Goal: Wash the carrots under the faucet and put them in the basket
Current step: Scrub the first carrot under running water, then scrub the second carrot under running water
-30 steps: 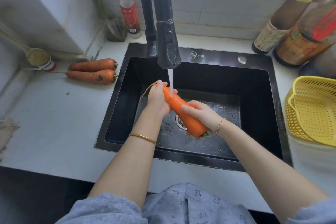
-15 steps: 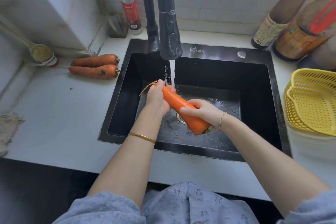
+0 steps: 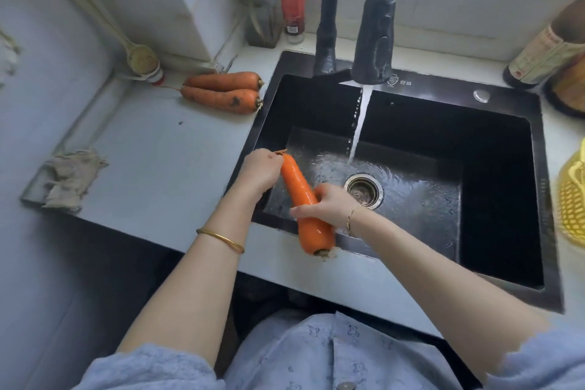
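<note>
the carrot [image 3: 304,199] is held in both hands over the front left corner of the sink [image 3: 493,168]. the left hand [image 3: 262,169] pinches its thin tip, and the right hand [image 3: 329,204] is wrapped round its middle, so both hands are clasped on it. its thick end sticks out below the right hand, over the sink's front rim. it looks bright and free of soil, so i judge its wash is about done. the water [image 3: 359,127] from the faucet [image 3: 375,38] falls beyond the grip and to its right, clear of the carrot, and hits the sink floor just past the drain [image 3: 363,189].

what is left: this carrot has to cross to the yellow basket [image 3: 571,196], far to the right of the grip at the picture's edge. only a strip of it shows, so i cannot tell what it holds. two more carrots [image 3: 221,100] lie side by side on the counter [image 3: 164,152], beyond the grip to the left, with dark soil marks, so they look unwashed. by that count the task is in its early part.

writing: on the sink's back rim, beyond the grip, is a small shield logo [image 3: 399,82] with two characters too small to read. the red label on the clear bottle [image 3: 292,0] and the pale label on the brown bottle [image 3: 547,54] carry print too blurred to read
</note>
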Available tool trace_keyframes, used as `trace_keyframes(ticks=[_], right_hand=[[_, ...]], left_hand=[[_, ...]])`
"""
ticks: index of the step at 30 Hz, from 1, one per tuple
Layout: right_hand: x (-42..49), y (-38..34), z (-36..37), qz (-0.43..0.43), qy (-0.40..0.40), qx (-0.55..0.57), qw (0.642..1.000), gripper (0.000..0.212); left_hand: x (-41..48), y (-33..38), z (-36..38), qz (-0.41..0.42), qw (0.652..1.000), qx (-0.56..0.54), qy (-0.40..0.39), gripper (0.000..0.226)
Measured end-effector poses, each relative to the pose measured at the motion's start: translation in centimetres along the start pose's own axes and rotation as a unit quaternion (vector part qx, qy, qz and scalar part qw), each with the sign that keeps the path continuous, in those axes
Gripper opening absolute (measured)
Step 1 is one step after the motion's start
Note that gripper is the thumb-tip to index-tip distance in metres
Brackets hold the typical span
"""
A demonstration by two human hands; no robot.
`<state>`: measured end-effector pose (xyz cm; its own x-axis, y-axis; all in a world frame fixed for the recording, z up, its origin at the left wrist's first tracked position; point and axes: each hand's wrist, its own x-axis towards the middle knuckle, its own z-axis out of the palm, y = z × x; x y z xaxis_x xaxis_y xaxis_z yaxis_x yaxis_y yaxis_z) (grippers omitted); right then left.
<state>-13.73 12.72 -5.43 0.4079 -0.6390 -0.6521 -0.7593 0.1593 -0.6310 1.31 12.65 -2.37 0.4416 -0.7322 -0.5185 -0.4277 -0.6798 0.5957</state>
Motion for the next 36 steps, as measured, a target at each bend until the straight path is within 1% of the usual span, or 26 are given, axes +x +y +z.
trace_keyframes(ticks=[3,5,7,9,11,13,15,17,21,29,32,36], right_hand=[[0.4,-2.2,3.0,0.032,-0.034,0.065,0.997,0.056],[0.8,-3.3,4.8,0.046,-0.032,0.086,0.995,0.053],[1.4,-4.0,6.2,0.058,-0.021,0.097,0.993,0.054],[2.1,-4.4,7.0,0.062,-0.007,0.082,0.995,0.058],[2.5,-4.7,7.5,0.061,-0.006,0.087,0.994,0.056],[2.7,-5.1,7.6,0.067,-0.03,0.121,0.99,0.051],[2.7,-5.5,7.5,0.077,-0.071,0.159,0.982,0.045],[2.5,-5.9,7.4,0.084,-0.105,0.181,0.974,0.044],[2.4,-6.3,7.3,0.105,-0.156,0.191,0.964,0.049],[2.9,-6.2,6.2,0.113,-0.185,0.163,0.963,0.059],[3.0,-6.4,5.9,0.112,-0.19,0.16,0.962,0.058],[3.2,-6.4,5.4,0.125,-0.195,0.154,0.96,0.058]], left_hand=[[-0.7,-1.5,-1.5,0.025,1.0,0.007,-0.006,0.03],[-1.1,-2.6,-2.4,0.033,0.999,0.011,-0.015,0.03],[-1.3,-3.6,-3.1,0.029,0.999,0.004,-0.024,0.033],[-1.3,-4.5,-3.5,0.029,0.999,0.002,-0.033,0.033],[-1.3,-5.1,-3.8,0.027,0.999,0.0,-0.038,0.032],[-1.3,-5.6,-3.9,0.02,0.999,-0.007,-0.042,0.032],[-1.3,-6.0,-4.1,0.013,0.999,-0.008,-0.045,0.031],[-1.2,-6.5,-4.3,0.009,0.999,-0.01,-0.045,0.031],[-0.8,-7.0,-4.8,0.007,0.999,-0.009,-0.041,0.029],[0.0,-7.0,-4.7,0.008,1.0,-0.012,-0.022,0.026],[0.3,-6.7,-4.7,0.016,1.0,-0.007,-0.002,0.025],[1.3,-6.3,-4.6,0.037,0.998,-0.006,0.045,0.024]])
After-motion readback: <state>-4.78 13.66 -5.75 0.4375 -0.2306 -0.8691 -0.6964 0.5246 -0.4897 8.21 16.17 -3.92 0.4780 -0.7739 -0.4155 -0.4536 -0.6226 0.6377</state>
